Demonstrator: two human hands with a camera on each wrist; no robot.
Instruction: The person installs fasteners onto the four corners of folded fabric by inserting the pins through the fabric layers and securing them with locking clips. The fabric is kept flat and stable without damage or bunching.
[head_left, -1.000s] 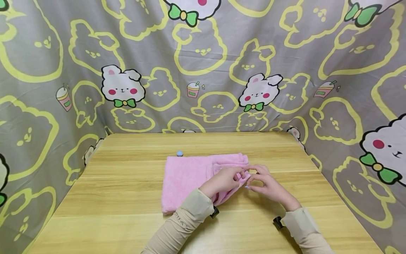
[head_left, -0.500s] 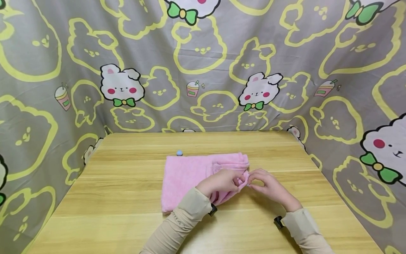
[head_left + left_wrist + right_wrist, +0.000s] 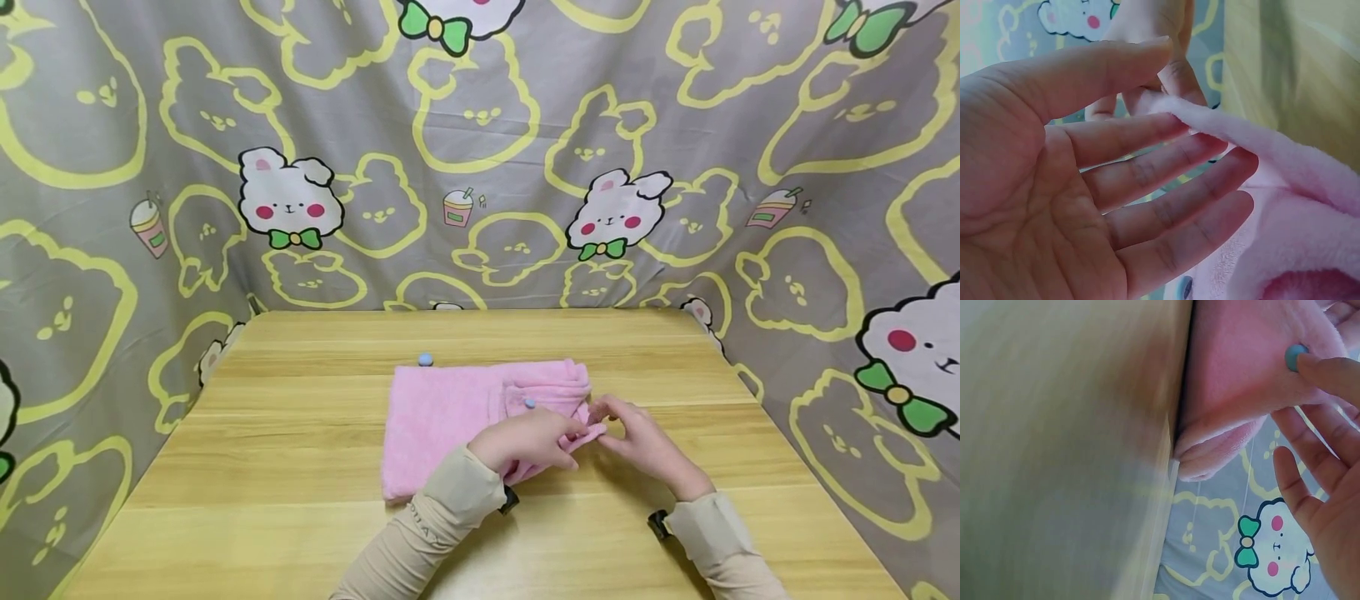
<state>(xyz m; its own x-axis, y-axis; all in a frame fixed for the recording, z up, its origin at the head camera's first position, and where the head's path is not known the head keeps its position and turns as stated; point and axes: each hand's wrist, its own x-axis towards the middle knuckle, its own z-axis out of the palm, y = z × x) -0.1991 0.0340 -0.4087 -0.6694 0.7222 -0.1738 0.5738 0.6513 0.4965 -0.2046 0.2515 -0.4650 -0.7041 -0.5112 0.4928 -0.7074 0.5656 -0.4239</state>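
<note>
A folded pink plush cloth (image 3: 438, 429) lies on the wooden table. My left hand (image 3: 528, 437) reaches over its right part, fingers extended and slightly spread, fingertips at a raised edge of the cloth in the left wrist view. My right hand (image 3: 637, 442) pinches that edge at the cloth's right end. In the right wrist view, the right thumb tip presses right by a small round blue piece (image 3: 1295, 357) on the plush. Another blue piece (image 3: 529, 403) shows on the cloth just behind the left hand.
A blue round piece (image 3: 425, 359) sits at the cloth's far edge. Bare wooden tabletop (image 3: 247, 467) surrounds the cloth. A grey curtain (image 3: 480, 133) with bunny prints hangs around the back and sides of the table.
My left fingers have straightened out of their curl at the cloth's edge. The right hand has drawn the edge slightly toward itself. A blue piece now shows behind my left hand.
</note>
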